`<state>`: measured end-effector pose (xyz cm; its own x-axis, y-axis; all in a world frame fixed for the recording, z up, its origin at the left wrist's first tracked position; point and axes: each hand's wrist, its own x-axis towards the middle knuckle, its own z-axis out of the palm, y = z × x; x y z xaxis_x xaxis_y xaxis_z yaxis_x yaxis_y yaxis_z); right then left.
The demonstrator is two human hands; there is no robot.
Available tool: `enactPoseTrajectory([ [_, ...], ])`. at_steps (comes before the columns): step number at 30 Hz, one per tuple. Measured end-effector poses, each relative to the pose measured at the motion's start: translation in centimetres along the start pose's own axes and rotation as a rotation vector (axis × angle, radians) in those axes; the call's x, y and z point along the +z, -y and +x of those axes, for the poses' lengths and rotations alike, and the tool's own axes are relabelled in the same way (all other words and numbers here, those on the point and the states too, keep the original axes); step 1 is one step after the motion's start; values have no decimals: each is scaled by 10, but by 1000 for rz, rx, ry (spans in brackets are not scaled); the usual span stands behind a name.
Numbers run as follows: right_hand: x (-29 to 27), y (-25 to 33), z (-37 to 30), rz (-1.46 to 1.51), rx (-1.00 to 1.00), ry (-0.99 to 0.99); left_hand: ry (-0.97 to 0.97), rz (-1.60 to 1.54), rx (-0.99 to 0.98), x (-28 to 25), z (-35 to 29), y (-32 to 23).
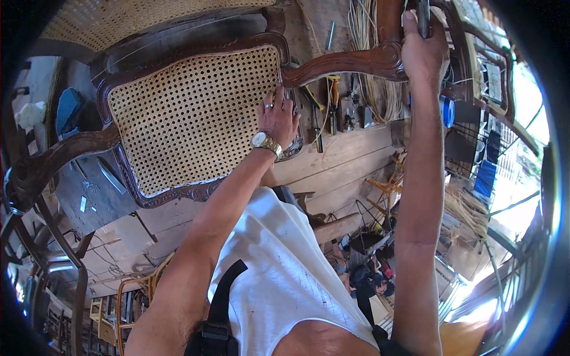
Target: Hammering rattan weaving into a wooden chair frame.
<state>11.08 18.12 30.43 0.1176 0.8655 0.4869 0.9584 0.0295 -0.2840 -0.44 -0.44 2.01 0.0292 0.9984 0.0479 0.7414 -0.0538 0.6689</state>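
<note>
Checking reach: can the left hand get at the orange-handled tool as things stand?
Probably yes: the left hand lies at the cane panel's edge, apparently holding nothing; the orange-handled tool sits just beyond the chair frame, its handle showing.

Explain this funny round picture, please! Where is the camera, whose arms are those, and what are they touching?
There's no machine here, just a person with two bare hands. The camera sits on their head, looking down through a very wide lens, so straight things look bent. That's why you see their white shirt below.

The left hand, wearing a watch, rests at the edge of a cane panel set in a carved wooden frame. The right hand holds a dark rod; the picture cuts off its top.

Yellow-and-black tools and pale strands lie on a wooden surface behind.
</note>
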Motion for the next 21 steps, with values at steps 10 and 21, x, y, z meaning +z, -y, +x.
enactPoseTrajectory([
  [10,-3,1,2,-65,42,12,242,312,251,-41,17,28],
  [21,10,-6,0,76,-105,-188,571,773,724,-87,59,25],
])
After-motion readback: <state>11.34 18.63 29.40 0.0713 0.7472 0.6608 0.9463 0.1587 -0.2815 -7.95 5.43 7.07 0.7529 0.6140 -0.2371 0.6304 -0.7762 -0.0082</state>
